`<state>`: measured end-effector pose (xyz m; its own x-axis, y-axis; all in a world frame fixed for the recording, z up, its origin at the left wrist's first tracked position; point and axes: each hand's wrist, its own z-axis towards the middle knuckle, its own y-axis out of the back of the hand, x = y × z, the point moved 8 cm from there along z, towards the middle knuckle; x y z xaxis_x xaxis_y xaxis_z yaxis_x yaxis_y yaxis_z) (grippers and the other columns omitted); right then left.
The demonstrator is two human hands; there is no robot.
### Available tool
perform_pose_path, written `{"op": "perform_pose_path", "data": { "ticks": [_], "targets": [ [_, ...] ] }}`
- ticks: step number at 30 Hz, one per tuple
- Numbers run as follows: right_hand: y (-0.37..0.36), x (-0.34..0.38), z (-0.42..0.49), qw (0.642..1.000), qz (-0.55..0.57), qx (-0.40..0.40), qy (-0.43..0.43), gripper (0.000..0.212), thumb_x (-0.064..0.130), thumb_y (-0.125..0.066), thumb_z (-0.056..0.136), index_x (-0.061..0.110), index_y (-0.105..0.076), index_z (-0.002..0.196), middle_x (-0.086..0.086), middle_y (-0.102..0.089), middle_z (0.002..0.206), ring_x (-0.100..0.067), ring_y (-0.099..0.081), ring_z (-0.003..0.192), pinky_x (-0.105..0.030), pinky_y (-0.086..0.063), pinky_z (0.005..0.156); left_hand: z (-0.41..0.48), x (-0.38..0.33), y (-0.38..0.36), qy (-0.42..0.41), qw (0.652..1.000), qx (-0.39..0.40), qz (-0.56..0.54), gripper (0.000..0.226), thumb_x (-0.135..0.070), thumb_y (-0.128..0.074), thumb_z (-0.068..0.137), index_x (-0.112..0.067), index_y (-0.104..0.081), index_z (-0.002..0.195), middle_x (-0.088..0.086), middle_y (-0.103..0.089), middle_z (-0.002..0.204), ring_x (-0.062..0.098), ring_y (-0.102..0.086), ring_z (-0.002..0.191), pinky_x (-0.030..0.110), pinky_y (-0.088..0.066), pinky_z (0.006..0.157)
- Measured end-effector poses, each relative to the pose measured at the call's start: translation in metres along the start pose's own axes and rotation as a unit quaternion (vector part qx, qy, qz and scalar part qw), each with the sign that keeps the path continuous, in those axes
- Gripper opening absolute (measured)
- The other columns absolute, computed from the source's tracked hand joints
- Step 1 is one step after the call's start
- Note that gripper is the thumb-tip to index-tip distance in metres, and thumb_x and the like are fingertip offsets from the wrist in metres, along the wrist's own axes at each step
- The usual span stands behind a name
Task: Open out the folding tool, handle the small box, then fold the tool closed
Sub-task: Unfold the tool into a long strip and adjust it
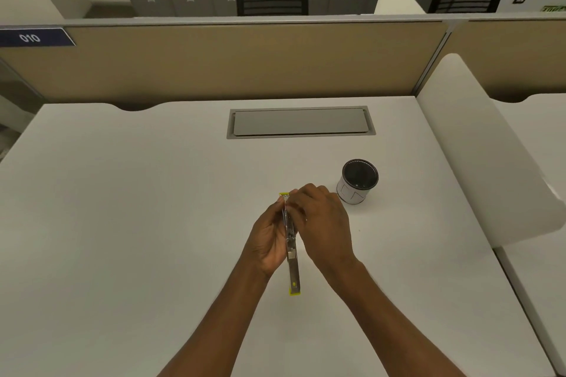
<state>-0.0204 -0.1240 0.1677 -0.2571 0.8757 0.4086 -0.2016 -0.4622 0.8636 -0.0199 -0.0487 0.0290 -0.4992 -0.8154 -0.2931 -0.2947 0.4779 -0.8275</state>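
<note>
Tool: we hold it mid-frame, long axis running up-down.
Left hand: fingers grip its middle.
Right hand: fingers pinch its upper end.

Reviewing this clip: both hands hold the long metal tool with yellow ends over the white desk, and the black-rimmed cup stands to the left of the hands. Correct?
Not quite. The head view shows the black-rimmed white cup standing to the right of the hands, not the left. Both the left hand and right hand do hold the long metal tool with yellow ends over the white desk.
</note>
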Motion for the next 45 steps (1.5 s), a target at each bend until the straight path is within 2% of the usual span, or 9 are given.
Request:
{"op": "perform_pose_path", "data": {
  "ticks": [6,10,17,24,28,33,37,42,45],
  "targets": [
    [-0.017,-0.003,-0.004,0.995,-0.008,0.094,0.026,0.021,0.024,-0.047,0.102,0.016,-0.063,0.112,-0.002,-0.064,0.109,-0.019,-0.059,0.095,-0.031,-0.047,0.085,0.003,-0.002,0.006,-0.003,1.000,-0.017,0.022,0.039,-0.020,-0.052,0.101,0.002,-0.058,0.133,0.017,-0.072,0.117,0.023,-0.077,0.099,0.032,-0.064,0.091],
    [-0.023,-0.007,-0.008,0.991,-0.009,0.128,0.030,0.025,0.027,-0.044,0.103,0.015,-0.060,0.118,-0.003,-0.062,0.117,-0.019,-0.058,0.103,-0.030,-0.045,0.090,0.001,-0.001,0.006,-0.006,0.998,-0.028,0.053,0.033,-0.018,-0.052,0.100,0.002,-0.066,0.123,0.017,-0.073,0.115,0.024,-0.078,0.099,0.034,-0.059,0.097],
    [-0.022,-0.011,-0.012,0.983,0.104,0.152,-0.017,0.010,0.015,-0.055,0.095,0.009,-0.063,0.097,-0.005,-0.063,0.104,-0.020,-0.058,0.092,-0.034,-0.052,0.085,0.008,0.004,0.010,0.003,0.997,-0.002,0.075,0.055,-0.024,-0.050,0.105,0.008,-0.042,0.150,0.027,-0.046,0.156,0.034,-0.047,0.146,0.039,-0.045,0.116],
    [-0.031,-0.011,-0.014,0.968,0.158,0.189,-0.041,0.007,0.011,-0.061,0.092,0.006,-0.063,0.097,-0.007,-0.063,0.100,-0.014,-0.052,0.084,-0.020,-0.039,0.078,0.004,0.002,0.007,0.002,0.995,0.014,0.098,0.045,-0.022,-0.042,0.108,0.008,-0.057,0.137,0.026,-0.060,0.144,0.029,-0.067,0.127,0.034,-0.060,0.098],
    [-0.035,-0.014,-0.013,0.963,0.155,0.213,-0.061,0.010,0.012,-0.057,0.095,0.004,-0.058,0.101,-0.008,-0.058,0.093,-0.014,-0.048,0.080,-0.021,-0.039,0.074,0.002,0.002,0.010,-0.009,0.990,-0.011,0.138,0.041,-0.021,-0.043,0.107,0.003,-0.077,0.113,0.023,-0.071,0.130,0.026,-0.075,0.113,0.032,-0.063,0.090],
    [-0.046,-0.014,-0.015,0.967,0.102,0.233,-0.018,0.014,0.011,-0.053,0.098,0.004,-0.055,0.110,-0.010,-0.057,0.097,-0.014,-0.048,0.082,-0.022,-0.040,0.076,0.004,-0.001,0.017,-0.014,0.985,-0.034,0.169,0.038,-0.021,-0.047,0.107,0.003,-0.072,0.121,0.025,-0.068,0.134,0.031,-0.070,0.120,0.040,-0.055,0.103],
    [-0.046,-0.016,-0.012,0.977,0.029,0.212,0.002,0.016,0.018,-0.044,0.100,0.015,-0.054,0.088,-0.007,-0.052,0.086,-0.014,-0.047,0.076,-0.030,-0.044,0.074,0.005,0.002,0.020,-0.012,0.985,-0.051,0.164,0.039,-0.021,-0.045,0.108,0.005,-0.071,0.121,0.025,-0.071,0.128,0.030,-0.072,0.114,0.041,-0.051,0.105],
    [-0.054,-0.021,-0.013,0.970,0.057,0.236,-0.023,0.023,0.004,-0.043,0.094,0.003,-0.057,0.112,-0.016,-0.056,0.115,-0.029,-0.051,0.104,-0.038,-0.043,0.089,0.005,0.004,0.023,-0.017,0.985,-0.077,0.155,0.036,-0.019,-0.047,0.106,0.000,-0.077,0.111,0.023,-0.075,0.120,0.029,-0.075,0.107,0.041,-0.052,0.104],
    [-0.054,-0.026,-0.014,0.966,0.088,0.236,-0.057,0.026,0.003,-0.043,0.094,0.003,-0.060,0.114,-0.017,-0.057,0.119,-0.032,-0.052,0.112,-0.040,-0.045,0.093,0.006,0.001,0.024,-0.033,0.984,-0.092,0.147,0.040,-0.019,-0.047,0.106,-0.007,-0.084,0.097,0.018,-0.078,0.112,0.025,-0.078,0.100,0.035,-0.060,0.092]
  ]
}}
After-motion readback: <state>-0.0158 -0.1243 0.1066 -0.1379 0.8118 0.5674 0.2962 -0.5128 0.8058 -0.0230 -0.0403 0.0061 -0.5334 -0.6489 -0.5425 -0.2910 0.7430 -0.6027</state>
